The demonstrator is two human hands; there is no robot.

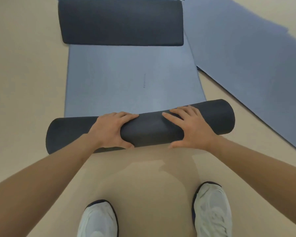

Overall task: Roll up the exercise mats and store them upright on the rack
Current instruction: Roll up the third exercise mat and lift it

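I am holding the roll (149, 129) of the mat (132, 79) on the floor (24, 65), right in front of my feet. The roll is showing the mat's dark side. The rest of the mat is lying flat and blue, going away from me. At the far end a dark folded end (121, 23) is lying on top of it.

My left hand (109, 130) is curling round the roll, fingers over the top and thumb on the near side. My right hand (191, 127) is doing the same, with its fingers spread wider. Both are sitting near the middle, with a gap between them.

I am thinking the mat is soft, bendy and light, and a bit grippy, so it is not likely to slip. But a soft roll can go loose or crooked. The right end is already sitting further away than the left. So holding it wider apart and pushing both sides the same is looking smart to me.

A second mat (246, 57) is lying flat on the right. My white shoes (212, 207) are showing at the bottom. I am not seeing any rack.
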